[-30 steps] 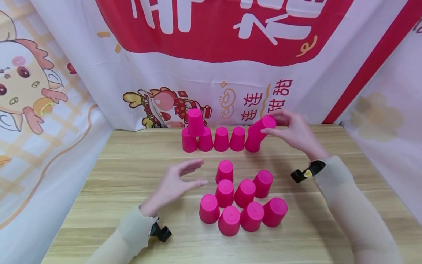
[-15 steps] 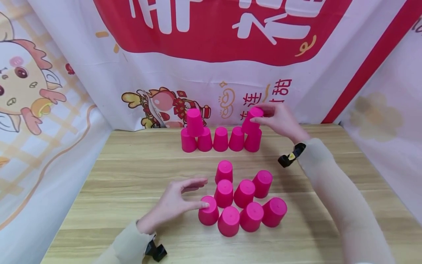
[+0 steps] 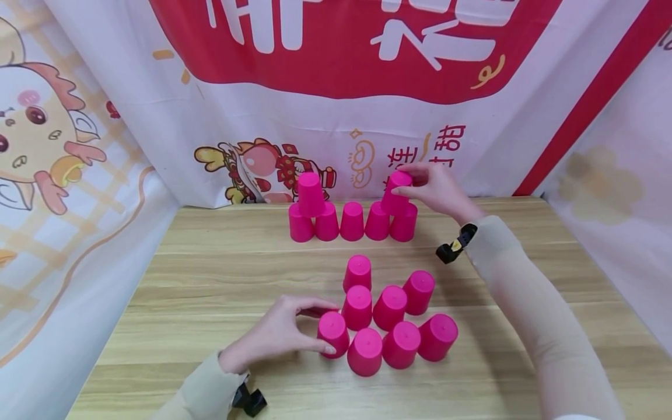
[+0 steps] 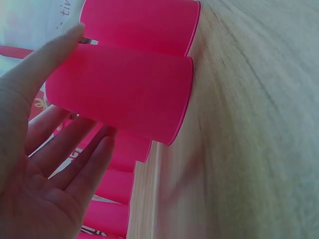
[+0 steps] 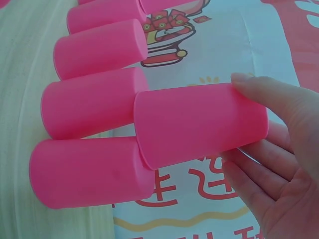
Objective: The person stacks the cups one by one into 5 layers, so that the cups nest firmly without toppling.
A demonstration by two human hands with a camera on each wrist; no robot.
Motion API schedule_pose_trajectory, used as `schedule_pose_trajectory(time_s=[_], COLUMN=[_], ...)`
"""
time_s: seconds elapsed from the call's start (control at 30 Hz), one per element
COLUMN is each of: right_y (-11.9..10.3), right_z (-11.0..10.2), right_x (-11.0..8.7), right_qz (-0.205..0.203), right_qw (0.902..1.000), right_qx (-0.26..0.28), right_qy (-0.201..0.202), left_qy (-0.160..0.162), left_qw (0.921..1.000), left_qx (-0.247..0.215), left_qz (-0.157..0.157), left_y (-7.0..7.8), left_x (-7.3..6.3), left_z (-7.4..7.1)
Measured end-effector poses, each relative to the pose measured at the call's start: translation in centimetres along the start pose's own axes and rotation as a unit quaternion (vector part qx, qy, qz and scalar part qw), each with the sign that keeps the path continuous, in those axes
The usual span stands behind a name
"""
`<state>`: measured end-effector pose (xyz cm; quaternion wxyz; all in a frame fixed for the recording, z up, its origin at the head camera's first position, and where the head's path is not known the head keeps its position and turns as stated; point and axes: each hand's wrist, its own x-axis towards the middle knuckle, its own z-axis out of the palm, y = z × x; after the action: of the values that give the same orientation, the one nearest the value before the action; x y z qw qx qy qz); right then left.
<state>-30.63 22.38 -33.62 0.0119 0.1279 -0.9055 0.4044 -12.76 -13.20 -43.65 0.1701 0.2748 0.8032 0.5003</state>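
Several upside-down pink plastic cups stand on the table. My right hand [image 3: 437, 189] pinches a pink cup [image 5: 199, 124] near its closed end, thumb on one side and fingers on the other. That cup's rim sits across the tops of the two rightmost cups [image 3: 403, 224] in the back row. Lower down, my left hand [image 3: 280, 332] has its thumb and fingers around the front-left cup [image 3: 333, 333] of the nearer group. In the left wrist view, the thumb lies along that cup's [image 4: 119, 92] upper side, the fingertips partly hidden behind it.
At the row's left end, one cup [image 3: 311, 195] bridges two others. A single cup [image 3: 352, 221] stands mid-row. Nearer cups [image 3: 390, 308] cluster close together on the wooden table [image 3: 210, 280]. A printed cloth [image 3: 336, 116] hangs right behind the row.
My right hand has brought its tilted cup leftward and set it across the two rightmost row cups. The left hand has come down and forward to the front-left cup.
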Motion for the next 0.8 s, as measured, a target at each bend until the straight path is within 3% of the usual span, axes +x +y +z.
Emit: schedule_pose_trajectory(time_s=[0.43, 0.8], right_y=[0.5, 1.0], right_z=[-0.2, -2.1], right_x=[-0.7, -4.6], right_qz=[-0.001, 0.019], right_qw=[0.9998, 0.9997], right_qx=[0.015, 0.015], right_qy=[-0.011, -0.008], left_qy=[-0.013, 0.010], left_qw=[0.9999, 0.9999], left_qx=[-0.001, -0.001], left_qz=[0.003, -0.010], left_y=[-0.3, 0.0], left_x=[-0.1, -0.1], left_z=[0.0, -1.6])
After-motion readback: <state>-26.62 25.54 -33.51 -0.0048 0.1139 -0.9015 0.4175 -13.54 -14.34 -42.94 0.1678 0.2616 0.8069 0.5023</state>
